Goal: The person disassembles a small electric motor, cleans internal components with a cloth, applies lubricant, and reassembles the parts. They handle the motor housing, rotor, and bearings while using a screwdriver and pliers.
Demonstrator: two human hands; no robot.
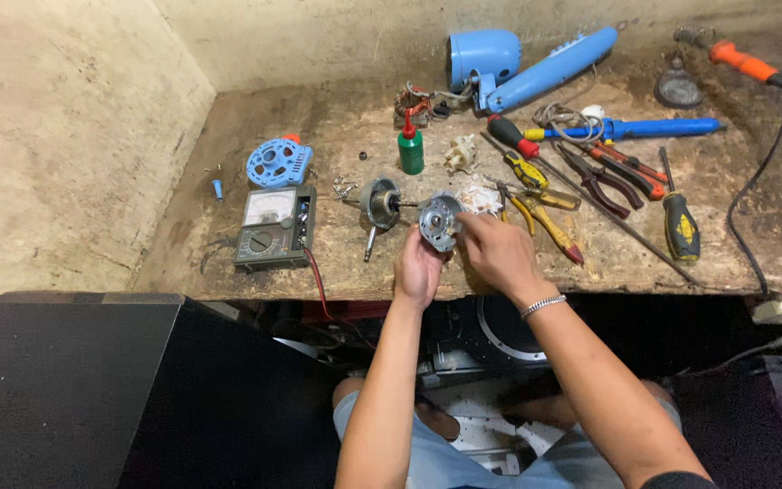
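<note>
Motor end housing [439, 220], a round grey metal disc with a bearing hole at its middle, is held just above the near edge of a worn wooden workbench [228, 136], the left hand [420, 268] cupped around its lower rim from below and the right hand [498, 251] closed on its right edge with fingertips pinched against the metal; a silver chain bracelet [543, 305] circles the right wrist. Just left of the housing lies a motor rotor [379, 201] on its shaft, and further left an analogue multimeter [273, 226] rests flat near the bench edge, a red lead [316, 276] trailing off the front. Behind the meter sits a blue plastic motor cover [279, 162] with slotted vents. A small green bottle with a red cap [410, 149] stands upright behind the rotor, a pale plastic gear piece [461, 154] just beside it. To the right of the hands lie yellow-handled pliers [540, 217], red-handled pliers [622, 177] and a black-and-yellow screwdriver [680, 222], well apart from the housing. A blue fan body [527, 59] rests against the back wall, and a black cable [753, 195] runs down the right side of the bench
</note>
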